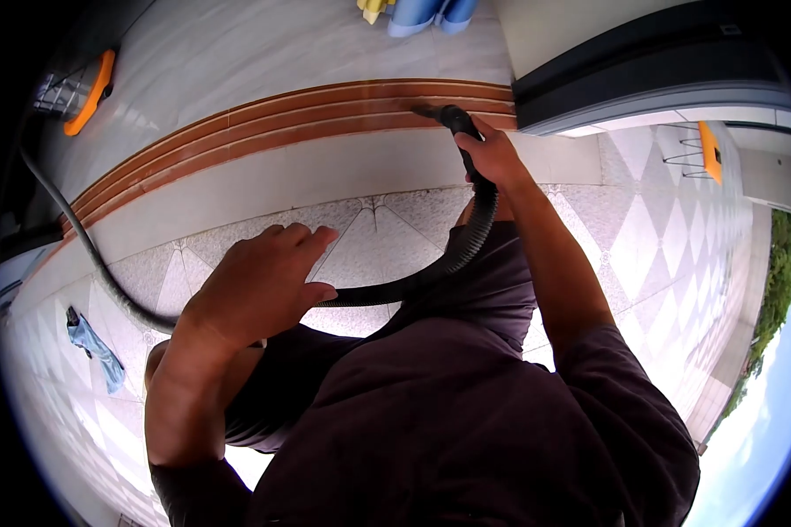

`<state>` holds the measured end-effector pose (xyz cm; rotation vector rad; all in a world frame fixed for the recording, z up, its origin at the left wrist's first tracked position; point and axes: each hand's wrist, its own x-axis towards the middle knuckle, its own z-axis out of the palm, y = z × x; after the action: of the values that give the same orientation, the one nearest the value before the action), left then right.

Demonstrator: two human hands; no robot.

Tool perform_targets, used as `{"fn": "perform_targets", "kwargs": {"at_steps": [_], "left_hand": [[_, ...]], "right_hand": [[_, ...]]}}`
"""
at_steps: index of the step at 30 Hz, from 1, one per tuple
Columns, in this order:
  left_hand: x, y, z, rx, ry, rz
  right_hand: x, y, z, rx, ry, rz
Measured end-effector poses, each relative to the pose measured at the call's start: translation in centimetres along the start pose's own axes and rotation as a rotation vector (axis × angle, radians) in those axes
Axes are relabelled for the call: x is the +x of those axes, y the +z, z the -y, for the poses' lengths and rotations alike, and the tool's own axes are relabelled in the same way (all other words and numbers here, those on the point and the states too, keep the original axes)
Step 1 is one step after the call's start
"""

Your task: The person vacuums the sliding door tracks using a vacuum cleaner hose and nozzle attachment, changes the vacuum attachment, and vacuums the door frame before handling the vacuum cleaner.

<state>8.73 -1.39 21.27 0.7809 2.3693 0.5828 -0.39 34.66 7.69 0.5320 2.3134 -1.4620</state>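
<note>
My right hand (492, 160) is wrapped around the black handle end of a vacuum hose (476, 233). The hose's flat nozzle (428, 111) rests at the brown ridged strip (281, 119) along the edge of the raised floor. From the handle, the ribbed hose curves down past my leg and runs off to the far left. My left hand (264, 277) hovers over the hose's middle stretch, thumb and fingers apart. Its thumb tip overlaps the hose in view; whether they touch I cannot tell.
Blue items (417, 16) and a yellow one stand on the grey raised floor. An orange-edged object (90, 92) is at upper left, an orange-topped stool (710, 152) at right. A blue cloth-like item (98, 350) lies on the tiles. A dark door frame (633, 61) borders the strip.
</note>
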Motion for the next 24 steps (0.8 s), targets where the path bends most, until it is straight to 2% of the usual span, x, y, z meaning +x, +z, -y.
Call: {"fn": "perform_targets", "kwargs": {"at_steps": [8,11,15,19,20,22,24], "left_hand": [[0.0,-0.6,0.1,0.002,-0.02,0.031],[0.3,-0.4,0.0,-0.007,-0.027,0.053],[0.8,-0.4,-0.2,0.014,-0.038,0.08],[0.7,0.1,0.0,0.062,-0.035,0.07],[0.3,0.7,0.1,0.071,-0.009,0.018],[0.2,0.9,-0.5,0.101,0.02,0.064],[-0.1,1.8,-0.7,0.113,0.088,-0.005]], "right_hand": [[-1.3,-0.1,1.3,-0.004,0.05,0.075],[-0.9,2.1,1.7,-0.052,-0.097,0.157],[1.3,4.9,2.5,-0.232,-0.071,0.263],[3.5,6.5,0.5,-0.43,-0.323,0.204],[2.6,6.9,2.0,-0.445,-0.291,0.258],[1.1,7.9,5.5,-0.467,-0.155,0.382],[3.7,11.0,4.0,-0.475,-0.465,0.314]]}}
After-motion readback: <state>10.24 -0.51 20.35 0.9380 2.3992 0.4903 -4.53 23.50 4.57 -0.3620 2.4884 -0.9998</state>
